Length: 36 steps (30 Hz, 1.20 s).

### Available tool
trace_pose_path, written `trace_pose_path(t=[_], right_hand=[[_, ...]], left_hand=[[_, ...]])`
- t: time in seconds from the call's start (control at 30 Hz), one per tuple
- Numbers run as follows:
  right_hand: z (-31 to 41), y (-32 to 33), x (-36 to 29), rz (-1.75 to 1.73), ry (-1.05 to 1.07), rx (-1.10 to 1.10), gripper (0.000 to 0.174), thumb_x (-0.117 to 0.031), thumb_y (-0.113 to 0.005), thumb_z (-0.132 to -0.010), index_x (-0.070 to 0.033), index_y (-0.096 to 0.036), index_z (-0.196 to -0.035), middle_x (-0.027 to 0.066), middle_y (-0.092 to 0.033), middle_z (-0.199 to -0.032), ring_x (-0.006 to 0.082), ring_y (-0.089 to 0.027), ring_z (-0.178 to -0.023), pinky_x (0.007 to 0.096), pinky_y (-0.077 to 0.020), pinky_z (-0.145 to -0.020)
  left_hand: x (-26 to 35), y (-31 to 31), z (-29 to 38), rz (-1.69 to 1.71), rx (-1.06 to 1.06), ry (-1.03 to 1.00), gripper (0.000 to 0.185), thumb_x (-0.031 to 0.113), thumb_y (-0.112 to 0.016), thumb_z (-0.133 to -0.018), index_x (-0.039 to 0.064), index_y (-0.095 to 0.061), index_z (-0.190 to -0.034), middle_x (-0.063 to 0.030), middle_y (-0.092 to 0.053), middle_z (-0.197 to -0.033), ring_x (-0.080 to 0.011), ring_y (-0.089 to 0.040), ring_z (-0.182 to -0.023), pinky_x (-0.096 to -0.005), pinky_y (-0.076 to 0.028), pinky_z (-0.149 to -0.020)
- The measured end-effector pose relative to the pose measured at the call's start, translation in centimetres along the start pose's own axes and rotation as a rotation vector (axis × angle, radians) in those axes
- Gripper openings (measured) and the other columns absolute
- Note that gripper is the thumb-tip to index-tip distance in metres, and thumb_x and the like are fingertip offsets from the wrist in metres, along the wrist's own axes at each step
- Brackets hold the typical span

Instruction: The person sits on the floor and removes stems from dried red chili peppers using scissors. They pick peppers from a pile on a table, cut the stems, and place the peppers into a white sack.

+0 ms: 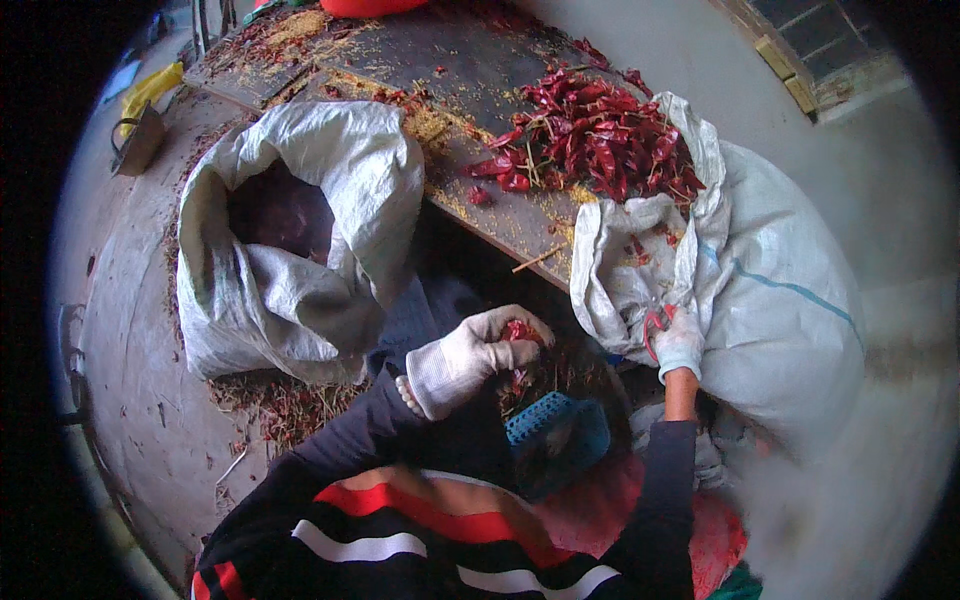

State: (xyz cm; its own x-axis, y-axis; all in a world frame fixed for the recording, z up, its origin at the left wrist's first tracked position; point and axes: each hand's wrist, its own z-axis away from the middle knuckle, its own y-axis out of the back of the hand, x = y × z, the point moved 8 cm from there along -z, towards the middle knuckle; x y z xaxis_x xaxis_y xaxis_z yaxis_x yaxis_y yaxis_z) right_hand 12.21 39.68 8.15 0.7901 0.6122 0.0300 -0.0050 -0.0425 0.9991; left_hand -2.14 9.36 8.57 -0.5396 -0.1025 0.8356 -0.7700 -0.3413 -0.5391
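My left hand [476,356], in a white knit glove, is closed around dried red chilli [519,330] above my lap. My right hand [681,339], also gloved, grips red-handled scissors [651,334] at the near rim of a white woven sack [589,262]. The scissor blades are hard to make out against the sack. Inside that sack's open mouth lie a few red scraps. Beyond it, a heap of dried red chillies [600,139] with stems rests on the dark tabletop [517,217]. A blue perforated plastic basket [559,431] sits below my left hand.
To the left stands another open white woven sack [375,157] with dark red contents. Yellow seeds [427,124] litter the tabletop. Stem waste [292,409] covers part of the floor. A bulging white sack [780,277] is at the right; a metal dustpan-like container [139,142] lies far left.
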Motion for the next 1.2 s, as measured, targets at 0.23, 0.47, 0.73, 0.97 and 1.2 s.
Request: trace_pose_path(t=[0.23, 0.47, 0.73, 0.97, 1.2], right_hand=[[-2.7, 0.4, -17.6, -0.263, 0.577, 0.179, 0.032, -0.021, -0.063, -0.081, -0.005, -0.059, -0.108, 0.0208, -0.056, -0.113, 0.0359, -0.055, -0.103, 0.0465, -0.0465, -0.084], [-2.7, -2.4, -34.7, 0.003, 0.961, 0.249, 0.052, -0.045, -0.061, -0.081, -0.024, -0.054, -0.128, 0.0180, -0.035, -0.145, 0.0354, -0.036, -0.132, 0.0564, -0.0270, -0.103], [-13.8, -2.9, -31.3, 0.248, 0.769, 0.437, 0.015, -0.015, -0.048, -0.086, -0.015, -0.059, -0.097, 0.0087, -0.062, -0.092, 0.0263, -0.062, -0.090, 0.0407, -0.0500, -0.066], [-20.9, 0.1, -21.1, -0.465, 0.291, 0.383, 0.035, -0.027, -0.068, -0.080, -0.012, -0.059, -0.110, 0.0170, -0.064, -0.102, 0.0380, -0.061, -0.094, 0.0462, -0.0493, -0.078], [-25.1, -4.7, -14.0, -1.284, 0.116, 0.157, 0.034, -0.032, -0.060, -0.091, -0.004, -0.058, -0.111, 0.0123, -0.069, -0.087, 0.0269, -0.066, -0.073, 0.0371, -0.0513, -0.064]], left_hand=[[0.2, -0.8, 0.1, 0.097, -0.079, 0.100, 0.016, 0.015, -0.059, -0.090, 0.002, -0.057, -0.098, -0.0035, -0.063, -0.080, -0.0091, -0.055, -0.064, -0.0231, -0.046, -0.060], [0.1, -0.3, 0.6, 0.265, -0.031, 0.031, 0.043, 0.026, -0.070, -0.085, 0.003, -0.053, -0.117, -0.0096, -0.064, -0.103, -0.0189, -0.063, -0.086, -0.0290, -0.053, -0.070], [-0.1, 1.3, 0.4, 0.130, 0.068, 0.066, 0.046, 0.024, -0.073, -0.081, 0.005, -0.054, -0.118, -0.0048, -0.062, -0.103, -0.0156, -0.062, -0.084, -0.0286, -0.054, -0.068], [0.9, 1.9, -0.4, 0.189, 0.207, 0.024, 0.030, 0.033, -0.067, -0.086, 0.007, -0.059, -0.098, -0.0002, -0.060, -0.087, -0.0108, -0.056, -0.071, -0.0251, -0.047, -0.060], [1.6, 0.2, -4.7, 0.311, 0.318, 0.116, 0.018, 0.028, -0.061, -0.091, 0.011, -0.060, -0.090, 0.0034, -0.055, -0.074, -0.0084, -0.052, -0.063, -0.0228, -0.041, -0.055]])
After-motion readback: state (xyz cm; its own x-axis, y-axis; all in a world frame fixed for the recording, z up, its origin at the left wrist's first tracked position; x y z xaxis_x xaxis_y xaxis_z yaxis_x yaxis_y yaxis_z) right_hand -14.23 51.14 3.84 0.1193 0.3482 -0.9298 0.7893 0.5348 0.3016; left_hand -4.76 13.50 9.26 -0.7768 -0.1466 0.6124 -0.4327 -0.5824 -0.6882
